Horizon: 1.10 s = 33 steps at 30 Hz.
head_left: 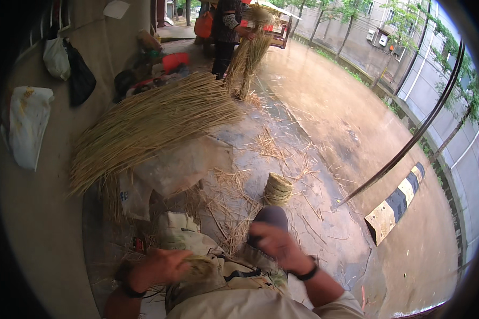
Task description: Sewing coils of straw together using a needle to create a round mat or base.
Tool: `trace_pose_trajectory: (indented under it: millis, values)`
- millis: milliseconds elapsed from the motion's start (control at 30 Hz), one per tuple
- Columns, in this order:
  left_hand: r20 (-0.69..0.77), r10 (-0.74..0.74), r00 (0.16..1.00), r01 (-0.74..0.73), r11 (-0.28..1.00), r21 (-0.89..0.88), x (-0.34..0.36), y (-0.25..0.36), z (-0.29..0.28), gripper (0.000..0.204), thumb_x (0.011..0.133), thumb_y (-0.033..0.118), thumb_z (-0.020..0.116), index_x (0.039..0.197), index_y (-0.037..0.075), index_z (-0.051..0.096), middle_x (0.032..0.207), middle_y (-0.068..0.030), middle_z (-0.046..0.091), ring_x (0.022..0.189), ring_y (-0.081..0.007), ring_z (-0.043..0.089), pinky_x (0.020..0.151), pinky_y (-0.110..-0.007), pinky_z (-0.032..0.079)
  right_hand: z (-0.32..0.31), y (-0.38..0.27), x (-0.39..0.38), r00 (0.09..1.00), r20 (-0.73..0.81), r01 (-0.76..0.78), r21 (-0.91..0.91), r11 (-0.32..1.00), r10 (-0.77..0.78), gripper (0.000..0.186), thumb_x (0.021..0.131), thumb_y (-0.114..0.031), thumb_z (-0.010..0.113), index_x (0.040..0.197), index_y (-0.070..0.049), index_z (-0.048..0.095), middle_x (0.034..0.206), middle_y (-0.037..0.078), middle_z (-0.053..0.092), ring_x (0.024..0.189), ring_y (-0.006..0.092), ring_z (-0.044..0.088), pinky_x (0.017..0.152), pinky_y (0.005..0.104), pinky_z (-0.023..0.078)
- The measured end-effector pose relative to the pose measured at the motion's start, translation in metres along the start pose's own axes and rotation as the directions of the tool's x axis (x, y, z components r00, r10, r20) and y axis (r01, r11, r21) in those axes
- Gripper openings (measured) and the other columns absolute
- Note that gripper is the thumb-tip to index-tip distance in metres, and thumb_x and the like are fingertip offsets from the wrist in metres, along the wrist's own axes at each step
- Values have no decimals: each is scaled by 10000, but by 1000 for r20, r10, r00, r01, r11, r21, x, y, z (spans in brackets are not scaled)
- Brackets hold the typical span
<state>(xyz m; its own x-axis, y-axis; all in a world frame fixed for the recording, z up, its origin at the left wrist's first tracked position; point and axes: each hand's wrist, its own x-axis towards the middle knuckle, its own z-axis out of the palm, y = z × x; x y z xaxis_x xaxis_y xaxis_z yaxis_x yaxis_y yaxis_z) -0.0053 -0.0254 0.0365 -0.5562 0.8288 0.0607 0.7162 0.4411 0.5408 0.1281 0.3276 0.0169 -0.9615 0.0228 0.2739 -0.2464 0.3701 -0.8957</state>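
My left hand is closed around some thin straw strands low over my camouflage-trousered lap. My right hand, smeared by motion, is raised in front of a dark shoe or knee pad; I cannot tell whether it holds anything. A coil of pale straw rope rests on the ground just beyond it. Loose straw is scattered between my legs and farther forward.
A long straw pile lies ahead-left on plastic sheeting. A person stands behind it holding an upright straw bundle. Bags hang on the left wall. A striped bump strip and dark cable are at right.
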Motion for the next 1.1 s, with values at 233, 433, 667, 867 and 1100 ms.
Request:
trace_pose_trajectory:
  millis: [233,433,667,867,1100]
  values:
    - [28,114,993,-108,982,-154,24,18,25,432,919,206,700,1343,125,681,985,-196,765,867,-370,759,755,-442,616,64,36,12,809,574,-224,101,969,127,501,1093,-374,585,1377,37,627,1192,156,731,1000,237,697,892,360,532]
    - [59,121,991,-104,967,-233,29,10,37,395,925,169,694,1320,159,708,1023,-179,773,907,-349,765,782,-422,620,15,42,-14,744,576,-520,181,835,339,405,1124,-330,525,1165,22,720,950,14,693,780,109,598,688,315,481]
    - [67,171,983,-153,963,-222,36,9,47,405,914,190,729,1319,187,723,1049,-150,780,905,-336,766,759,-406,623,52,62,31,853,421,-501,826,257,309,311,1085,-275,618,1197,-1,711,939,9,708,781,87,630,704,280,511]
    - [61,160,985,-145,968,-205,28,4,47,406,960,246,675,1348,129,686,985,-150,763,826,-348,747,719,-438,604,60,30,32,908,362,-294,188,937,212,277,1036,-248,690,1036,24,745,758,82,692,687,235,666,627,391,522]
    - [131,68,989,-37,973,-226,19,2,44,305,977,183,643,1238,29,676,950,-237,732,855,-425,728,726,-483,580,58,5,21,905,407,-52,-190,980,127,362,969,-320,761,870,21,691,722,228,635,644,410,631,597,452,505]
